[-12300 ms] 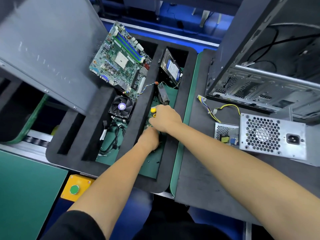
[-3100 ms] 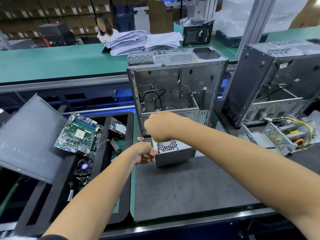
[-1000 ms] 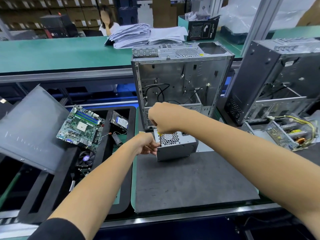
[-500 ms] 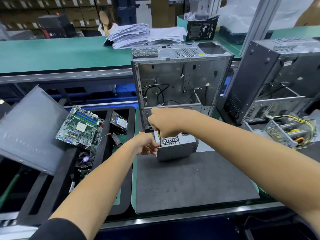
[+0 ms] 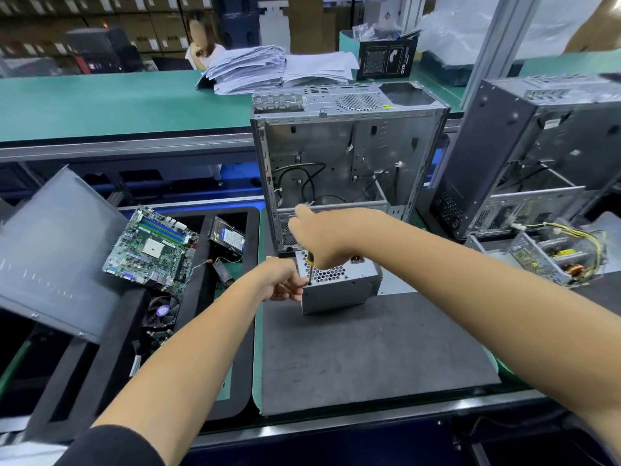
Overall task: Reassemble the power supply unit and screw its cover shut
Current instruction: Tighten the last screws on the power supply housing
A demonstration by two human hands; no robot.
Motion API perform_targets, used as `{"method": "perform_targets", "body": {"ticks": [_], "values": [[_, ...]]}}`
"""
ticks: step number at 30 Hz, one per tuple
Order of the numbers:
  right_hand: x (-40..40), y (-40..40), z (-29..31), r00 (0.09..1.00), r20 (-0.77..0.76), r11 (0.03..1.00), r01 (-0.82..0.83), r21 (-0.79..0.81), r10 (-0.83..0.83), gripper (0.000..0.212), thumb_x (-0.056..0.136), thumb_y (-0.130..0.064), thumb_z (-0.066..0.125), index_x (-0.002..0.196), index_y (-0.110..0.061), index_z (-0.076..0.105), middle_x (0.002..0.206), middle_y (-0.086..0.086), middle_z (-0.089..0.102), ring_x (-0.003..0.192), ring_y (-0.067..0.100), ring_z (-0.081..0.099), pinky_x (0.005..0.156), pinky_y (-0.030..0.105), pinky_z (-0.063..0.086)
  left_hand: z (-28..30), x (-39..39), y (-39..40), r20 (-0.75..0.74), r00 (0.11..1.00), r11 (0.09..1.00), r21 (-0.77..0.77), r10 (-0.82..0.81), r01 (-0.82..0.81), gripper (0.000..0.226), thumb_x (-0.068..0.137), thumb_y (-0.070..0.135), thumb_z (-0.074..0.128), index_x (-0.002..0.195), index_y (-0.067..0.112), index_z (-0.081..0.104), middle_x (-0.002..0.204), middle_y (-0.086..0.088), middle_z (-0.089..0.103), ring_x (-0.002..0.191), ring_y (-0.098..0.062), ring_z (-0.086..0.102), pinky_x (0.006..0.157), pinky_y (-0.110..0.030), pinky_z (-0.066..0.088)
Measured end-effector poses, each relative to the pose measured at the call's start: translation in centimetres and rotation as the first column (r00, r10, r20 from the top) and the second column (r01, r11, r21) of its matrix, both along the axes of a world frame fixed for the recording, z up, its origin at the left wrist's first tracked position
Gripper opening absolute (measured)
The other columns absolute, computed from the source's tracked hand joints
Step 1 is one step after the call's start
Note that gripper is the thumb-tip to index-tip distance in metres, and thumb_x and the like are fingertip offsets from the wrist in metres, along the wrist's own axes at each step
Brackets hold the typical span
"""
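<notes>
The grey power supply unit (image 5: 349, 287) stands on the dark mat (image 5: 369, 351), its honeycomb grille facing up. My right hand (image 5: 322, 237) grips a screwdriver (image 5: 310, 269) with a yellow and black handle, held upright, its tip down at the unit's top left corner. My left hand (image 5: 284, 279) sits at that same corner, fingers curled against the screwdriver shaft and the unit's edge. The screw itself is hidden by my fingers.
An open PC case (image 5: 342, 169) stands just behind the unit. A second case (image 5: 537, 156) and an opened power supply (image 5: 554, 257) are at the right. The black foam tray (image 5: 111, 334) at the left holds a motherboard (image 5: 151, 247), hard drive (image 5: 228, 237) and fan (image 5: 161, 311).
My right hand has turned slightly on the screwdriver over the unit's corner. The left hand and the unit have stayed in place.
</notes>
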State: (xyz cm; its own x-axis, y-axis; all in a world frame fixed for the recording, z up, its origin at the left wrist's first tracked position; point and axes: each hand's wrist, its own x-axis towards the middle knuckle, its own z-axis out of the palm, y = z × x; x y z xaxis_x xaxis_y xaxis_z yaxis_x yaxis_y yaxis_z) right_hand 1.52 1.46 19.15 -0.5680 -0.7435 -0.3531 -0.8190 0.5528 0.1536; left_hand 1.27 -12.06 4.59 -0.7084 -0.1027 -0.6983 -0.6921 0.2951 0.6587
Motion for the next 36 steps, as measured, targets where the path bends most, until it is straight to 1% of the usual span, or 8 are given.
{"method": "perform_targets", "body": {"ticks": [7, 11, 15, 22, 26, 28, 31, 36], "values": [[0.1, -1.0, -0.9, 0.986, -0.164, 0.982, -0.071, -0.176, 0.041, 0.034, 0.095, -0.017, 0.048, 0.066, -0.013, 0.030, 0.065, 0.002, 0.029, 0.071, 0.030, 0.046, 0.060, 0.038, 0.044, 0.0, 0.2, 0.0, -0.001, 1.000, 1.000, 0.004, 0.017, -0.017, 0.019, 0.084, 0.004, 0.056, 0.066, 0.011, 0.056, 0.050, -0.002, 0.062, 0.049, -0.013, 0.066, 0.042, -0.016, 0.035], [-0.1, -0.6, -1.3, 0.974, -0.225, 0.985, -0.067, -0.158, 0.030, 0.016, 0.098, -0.022, 0.039, 0.084, -0.015, 0.042, 0.068, 0.001, 0.036, 0.060, 0.023, 0.040, 0.046, 0.029, 0.020, 0.0, 0.3, 0.1, -0.009, 1.000, 1.000, 0.004, 0.022, -0.022, 0.019, 0.084, 0.004, 0.056, 0.066, 0.012, 0.056, 0.051, -0.002, 0.062, 0.050, -0.014, 0.066, 0.043, -0.017, 0.036], [-0.3, 0.0, -0.7, 0.999, -0.029, 0.989, 0.018, -0.149, -0.023, 0.016, 0.088, -0.017, 0.051, 0.090, -0.013, 0.036, 0.092, 0.004, 0.037, 0.064, 0.019, 0.042, 0.047, 0.028, 0.024, -0.1, 0.2, 0.1, -0.006, 1.000, 1.000, -0.002, 0.026, -0.026, 0.020, 0.086, 0.004, 0.056, 0.067, 0.011, 0.056, 0.052, -0.003, 0.062, 0.051, -0.014, 0.066, 0.043, -0.016, 0.036], [-0.6, 0.1, -1.2, 0.978, -0.197, 0.979, 0.028, -0.204, -0.069, 0.042, 0.101, -0.029, 0.040, 0.063, -0.019, 0.027, 0.065, -0.001, 0.032, 0.053, 0.015, 0.032, 0.055, 0.031, 0.030, -0.1, 0.2, 0.1, -0.004, 1.000, 1.000, 0.016, 0.024, -0.024, 0.021, 0.087, 0.006, 0.058, 0.066, 0.010, 0.056, 0.051, -0.004, 0.061, 0.048, -0.011, 0.064, 0.042, -0.015, 0.036], [-0.7, 0.6, -1.3, 0.989, -0.109, 0.980, 0.077, -0.182, -0.098, 0.033, 0.099, -0.037, 0.043, 0.080, -0.011, 0.038, 0.078, 0.001, 0.044, 0.059, 0.018, 0.039, 0.049, 0.030, 0.025, -0.2, 0.1, 0.1, -0.027, 0.999, 0.999, 0.027, 0.038, -0.037, 0.019, 0.084, 0.004, 0.058, 0.067, 0.011, 0.056, 0.051, -0.005, 0.057, 0.050, -0.010, 0.060, 0.045, -0.016, 0.036], [-0.5, 0.8, -1.0, 0.996, -0.032, 0.985, 0.072, -0.156, -0.078, 0.019, 0.092, -0.021, 0.051, 0.090, -0.013, 0.033, 0.093, 0.005, 0.041, 0.058, 0.016, 0.039, 0.046, 0.029, 0.022, -0.2, 0.1, 0.1, -0.025, 0.999, 0.999, 0.032, 0.045, -0.045, 0.019, 0.084, 0.003, 0.056, 0.068, 0.012, 0.055, 0.045, -0.001, 0.052, 0.053, -0.010, 0.059, 0.047, -0.017, 0.038], [-0.4, 0.5, -1.0, 0.996, -0.076, 0.985, 0.028, -0.169, -0.041, 0.013, 0.084, -0.009, 0.054, 0.087, -0.012, 0.042, 0.093, 0.006, 0.043, 0.063, 0.020, 0.047, 0.048, 0.029, 0.029, -0.2, 0.1, 0.1, -0.016, 0.999, 0.999, 0.028, 0.040, -0.039, 0.020, 0.085, 0.003, 0.056, 0.067, 0.012, 0.056, 0.046, 0.000, 0.047, 0.049, -0.010, 0.050, 0.045, -0.016, 0.040], [-0.4, 0.2, -1.6, 0.979, -0.186, 0.975, 0.041, -0.218, -0.082, 0.033, 0.100, -0.029, 0.042, 0.071, -0.014, 0.037, 0.078, 0.006, 0.042, 0.065, 0.025, 0.044, 0.056, 0.031, 0.032, -0.2, 0.0, 0.5, -0.016, 1.000, 1.000, -0.007, 0.010, -0.010, 0.028, 0.088, 0.002, 0.051, 0.062, 0.014, 0.054, 0.039, 0.003, 0.043, 0.042, -0.010, 0.043, 0.047, -0.018, 0.039]]}}
